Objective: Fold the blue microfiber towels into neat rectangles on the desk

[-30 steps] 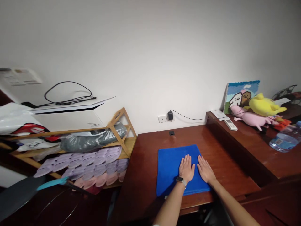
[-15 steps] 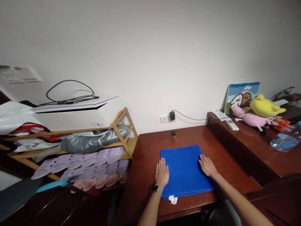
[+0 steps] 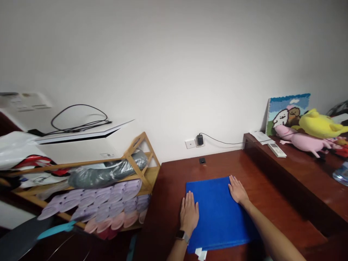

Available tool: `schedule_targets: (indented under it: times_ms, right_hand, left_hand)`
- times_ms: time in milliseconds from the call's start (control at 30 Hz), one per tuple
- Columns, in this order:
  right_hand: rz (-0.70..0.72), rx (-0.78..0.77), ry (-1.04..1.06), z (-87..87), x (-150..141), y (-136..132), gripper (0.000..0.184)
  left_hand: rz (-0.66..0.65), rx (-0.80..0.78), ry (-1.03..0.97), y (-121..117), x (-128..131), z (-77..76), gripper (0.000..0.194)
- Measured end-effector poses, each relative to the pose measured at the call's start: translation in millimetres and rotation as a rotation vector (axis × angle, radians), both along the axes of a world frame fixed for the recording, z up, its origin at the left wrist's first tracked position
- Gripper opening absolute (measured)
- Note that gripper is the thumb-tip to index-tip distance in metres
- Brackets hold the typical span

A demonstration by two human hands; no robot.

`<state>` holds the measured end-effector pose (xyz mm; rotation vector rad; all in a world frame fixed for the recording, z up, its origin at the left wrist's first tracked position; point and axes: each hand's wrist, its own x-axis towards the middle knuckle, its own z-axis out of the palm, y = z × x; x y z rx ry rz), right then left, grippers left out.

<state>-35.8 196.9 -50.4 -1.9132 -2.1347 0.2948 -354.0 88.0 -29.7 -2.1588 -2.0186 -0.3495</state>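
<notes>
A folded blue cloth (image 3: 217, 214) lies flat on the reddish-brown wooden desk (image 3: 168, 203), with white tags (image 3: 200, 253) sticking out at its near edge. My left hand (image 3: 189, 214), with a watch at the wrist, rests palm down along the cloth's left edge, fingers stretched forward. On the opposite side, my right hand (image 3: 237, 190) lies flat over the cloth's upper right edge, its fingers extended past the corner. Neither hand grips anything.
Left of the desk stands a wooden rack (image 3: 150, 174) with purple and pink slippers (image 3: 116, 194) and a white box (image 3: 81, 146) on top. A plugged-in adapter (image 3: 200, 139) is on the wall. The raised right surface holds a remote (image 3: 276, 150), plush toys (image 3: 318, 125) and a picture (image 3: 288, 108).
The camera view has tilted, so the desk and cloth sit lower in the picture. My right hand has slid forward along the cloth's right edge to its far corner. My left hand stays at the left edge.
</notes>
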Motion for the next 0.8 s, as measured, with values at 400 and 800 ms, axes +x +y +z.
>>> schedule_targets:
  times_ms: [400, 800]
  right_hand:
    - [0.013, 0.000, 0.000, -2.3, 5, 1, 0.067]
    - [-0.009, 0.014, 0.004, 0.2, 4, -2, 0.069]
  left_hand:
    - [-0.343, -0.179, -0.117, 101, 146, 13.4, 0.058]
    - [0.053, -0.133, -0.130, 84, -58, 2.8, 0.061]
